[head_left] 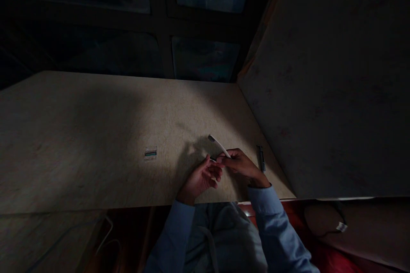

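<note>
My right hand (241, 163) pinches a slim white stick-like tool (218, 145) whose dark tip points up and away over the tan tabletop (96, 136). My left hand (201, 177) is just beside it, fingers curled, its fingertips meeting the tool's lower end and a small dark piece there. Both hands hover near the table's front edge. What the small dark piece is cannot be made out in the dim light.
A small rectangular dark part (150, 153) lies on the tabletop left of my hands. A thin dark strip (261, 158) lies to the right, near a tall board (326, 94) standing along the right side. Dark window panes (205, 57) are behind the table.
</note>
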{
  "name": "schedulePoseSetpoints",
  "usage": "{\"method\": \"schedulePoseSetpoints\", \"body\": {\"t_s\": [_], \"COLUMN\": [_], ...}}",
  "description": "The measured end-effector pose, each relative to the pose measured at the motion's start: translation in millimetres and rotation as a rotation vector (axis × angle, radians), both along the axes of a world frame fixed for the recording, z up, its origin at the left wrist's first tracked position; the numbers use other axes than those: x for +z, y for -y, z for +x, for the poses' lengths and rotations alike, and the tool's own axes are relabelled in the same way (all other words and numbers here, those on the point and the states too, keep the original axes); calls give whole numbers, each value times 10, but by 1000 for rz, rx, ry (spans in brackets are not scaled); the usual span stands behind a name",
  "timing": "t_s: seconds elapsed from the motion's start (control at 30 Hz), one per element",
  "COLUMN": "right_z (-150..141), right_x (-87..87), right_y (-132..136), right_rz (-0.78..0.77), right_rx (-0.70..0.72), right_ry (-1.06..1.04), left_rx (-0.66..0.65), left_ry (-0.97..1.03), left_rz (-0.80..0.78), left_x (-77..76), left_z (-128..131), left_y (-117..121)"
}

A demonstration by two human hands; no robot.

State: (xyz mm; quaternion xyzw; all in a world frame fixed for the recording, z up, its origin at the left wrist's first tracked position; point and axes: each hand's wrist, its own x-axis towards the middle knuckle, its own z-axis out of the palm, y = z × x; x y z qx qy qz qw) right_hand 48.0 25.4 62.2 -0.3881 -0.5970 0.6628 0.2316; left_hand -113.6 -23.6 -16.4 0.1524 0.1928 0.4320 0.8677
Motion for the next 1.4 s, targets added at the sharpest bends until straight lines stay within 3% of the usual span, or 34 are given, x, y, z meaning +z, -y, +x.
{"method": "schedulePoseSetpoints", "body": {"t_s": [0.27, 0.37, 0.57, 0.73, 0.9, 1.23, 1.4], "right_z": [70, 83, 120, 126, 46, 73, 30], "right_x": [-123, -163, -48, -109, -257, -391, -365], "right_y": [-42, -46, 174, 459, 571, 631, 703], "right_rz": [53, 111, 359, 410, 387, 473, 480], "right_rx": [109, 41, -289, -242, -179, -368, -367], "right_ry": [-22, 4, 189, 375, 413, 588, 509], "left_rx": [-29, 5, 186, 284, 308, 303, 335], "left_ry": [21, -7, 13, 69, 86, 114, 90], "left_rz": [-52, -76, -162, -221, -280, -205, -222], "left_x": [-39, -21, 91, 99, 60, 93, 81], "left_z": [8, 6, 19, 57, 72, 50, 54], "left_y": [-2, -6, -16, -25, -32, -21, -21]}}
